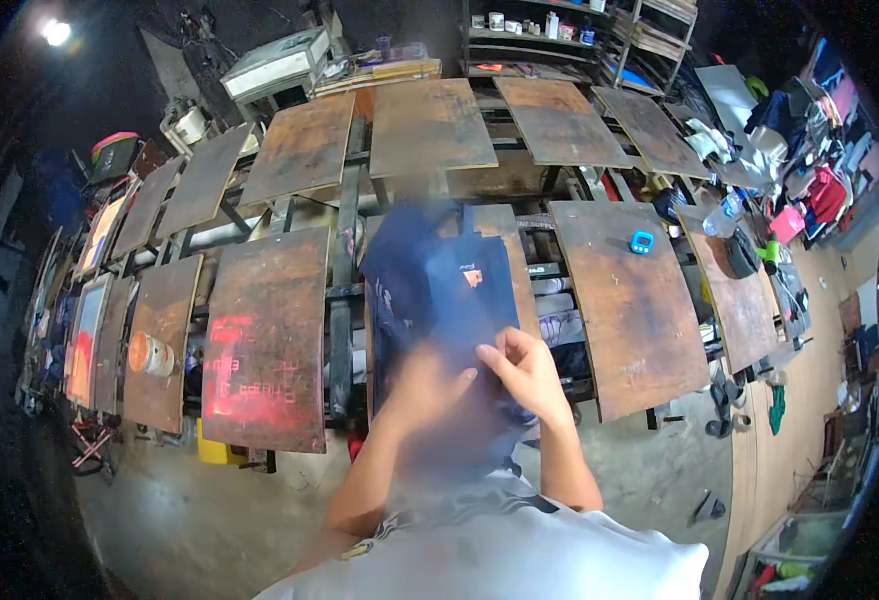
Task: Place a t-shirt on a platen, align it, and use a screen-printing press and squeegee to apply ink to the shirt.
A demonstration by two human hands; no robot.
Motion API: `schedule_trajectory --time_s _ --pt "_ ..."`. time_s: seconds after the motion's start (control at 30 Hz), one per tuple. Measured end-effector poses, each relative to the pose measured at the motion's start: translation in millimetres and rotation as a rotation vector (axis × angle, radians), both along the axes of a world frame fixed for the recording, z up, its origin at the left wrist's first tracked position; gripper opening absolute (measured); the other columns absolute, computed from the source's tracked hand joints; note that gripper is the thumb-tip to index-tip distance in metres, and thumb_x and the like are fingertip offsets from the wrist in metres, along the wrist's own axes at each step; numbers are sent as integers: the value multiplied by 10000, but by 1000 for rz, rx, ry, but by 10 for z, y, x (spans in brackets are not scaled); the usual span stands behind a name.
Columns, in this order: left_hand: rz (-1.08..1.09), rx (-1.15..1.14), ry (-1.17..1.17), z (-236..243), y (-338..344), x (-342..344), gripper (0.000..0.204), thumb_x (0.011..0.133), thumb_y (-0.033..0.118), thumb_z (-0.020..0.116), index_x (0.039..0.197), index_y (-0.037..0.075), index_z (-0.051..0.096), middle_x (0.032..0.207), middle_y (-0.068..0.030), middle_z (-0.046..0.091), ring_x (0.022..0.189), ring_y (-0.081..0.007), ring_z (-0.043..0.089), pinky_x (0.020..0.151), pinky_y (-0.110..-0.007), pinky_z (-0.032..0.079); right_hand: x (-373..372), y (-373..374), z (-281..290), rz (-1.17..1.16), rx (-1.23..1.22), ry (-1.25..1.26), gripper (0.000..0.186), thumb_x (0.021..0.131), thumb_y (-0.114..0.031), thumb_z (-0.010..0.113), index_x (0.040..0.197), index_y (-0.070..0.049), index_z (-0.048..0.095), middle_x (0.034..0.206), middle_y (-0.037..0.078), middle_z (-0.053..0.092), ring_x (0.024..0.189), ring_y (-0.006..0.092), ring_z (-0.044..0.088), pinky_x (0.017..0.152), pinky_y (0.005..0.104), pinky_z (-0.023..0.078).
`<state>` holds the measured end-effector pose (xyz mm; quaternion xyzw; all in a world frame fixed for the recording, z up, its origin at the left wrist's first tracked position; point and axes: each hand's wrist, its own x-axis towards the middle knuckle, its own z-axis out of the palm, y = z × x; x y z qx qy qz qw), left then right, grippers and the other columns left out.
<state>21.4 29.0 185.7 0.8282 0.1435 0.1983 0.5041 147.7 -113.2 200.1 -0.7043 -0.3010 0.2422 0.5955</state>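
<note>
A stack of dark navy fabric pieces, apparently bags with handles (pixel 389 270), lies on the middle board in front of me. The top piece carries a small orange print. My right hand (pixel 519 370) is at its lower right, fingers curled with the thumb and forefinger closed on the navy fabric. My left hand (pixel 429 385) rests at the lower left of the fabric; a hazy smear over the middle of the view hides most of its fingers.
Wooden boards on metal frames (pixel 624 310) form two rows. A white bucket (pixel 151 355) sits left, a blue timer (pixel 642 242) and water bottle (pixel 724 213) right. Behind are shelves with tubs (pixel 531 25); piled clothing (pixel 825 190) is at right.
</note>
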Motion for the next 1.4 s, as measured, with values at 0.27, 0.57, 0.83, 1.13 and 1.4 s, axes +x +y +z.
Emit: schedule_trajectory --time_s 0.27,0.57,0.83,1.13,1.4 --pt "228 -418 -187 107 150 44 205 982 126 645 1102 -40 651 1015 -61 701 884 -89 615 801 -254 501 -89 -50 173 203 -94 -185 306 909 -134 737 739 -55 494 592 -34 499 513 27 459 440 229 348" --pt "49 -106 -88 -77 -135 -80 162 973 91 644 1085 -25 646 895 8 659 811 -43 573 705 -230 487 -120 63 146 -58 20 -273 170 898 -149 718 940 0 650 678 -10 593 627 53 527 562 252 425" --pt "445 67 8 -129 -137 -47 221 959 167 682 1074 -2 598 780 -42 652 661 -93 593 609 -257 479 -285 -17 -61 -43 22 -201 129 896 -93 682 930 27 647 708 111 641 636 134 592 591 292 468" --pt "242 16 -80 -243 -296 -76 129 987 79 611 1029 -44 607 833 -26 640 744 -48 561 650 -236 461 -294 -4 -286 -214 74 -34 211 901 -146 735 942 22 615 681 42 564 631 88 495 575 282 433" --pt "321 249 -81 -70 -295 -8 124 945 58 630 1041 -21 625 900 -124 668 713 -154 630 659 -301 500 -298 53 -266 -148 134 -232 86 905 -51 642 953 19 651 691 2 570 645 42 484 551 251 398"
